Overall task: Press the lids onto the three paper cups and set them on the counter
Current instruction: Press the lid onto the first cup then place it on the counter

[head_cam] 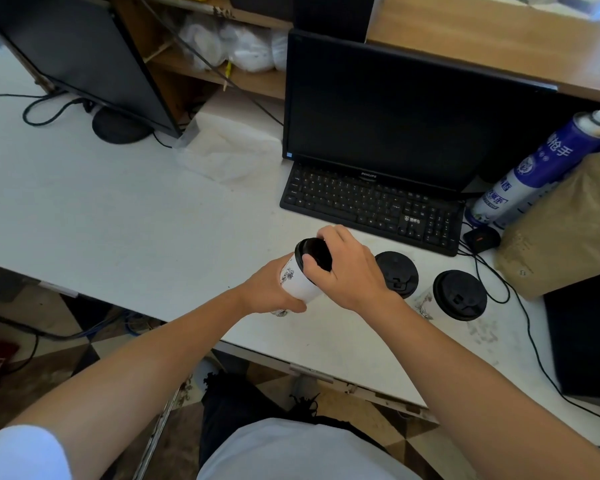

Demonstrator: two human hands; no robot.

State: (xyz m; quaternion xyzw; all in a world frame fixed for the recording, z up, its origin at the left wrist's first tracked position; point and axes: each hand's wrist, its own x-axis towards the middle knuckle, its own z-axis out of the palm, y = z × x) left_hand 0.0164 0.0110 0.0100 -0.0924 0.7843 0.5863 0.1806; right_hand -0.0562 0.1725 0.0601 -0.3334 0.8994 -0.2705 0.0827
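While the white tabletop point(118, 209) stretches before us, we hold a paper cup point(297, 284) tilted above its near edge: our left hand point(274, 291) wraps the cup's body, our right hand point(349, 271) curls over its black lid point(313, 252). Two lidded cups point(397, 273) point(459, 295) stand just to the right.

Three black-lidded cups point(300, 278) (one tilted)
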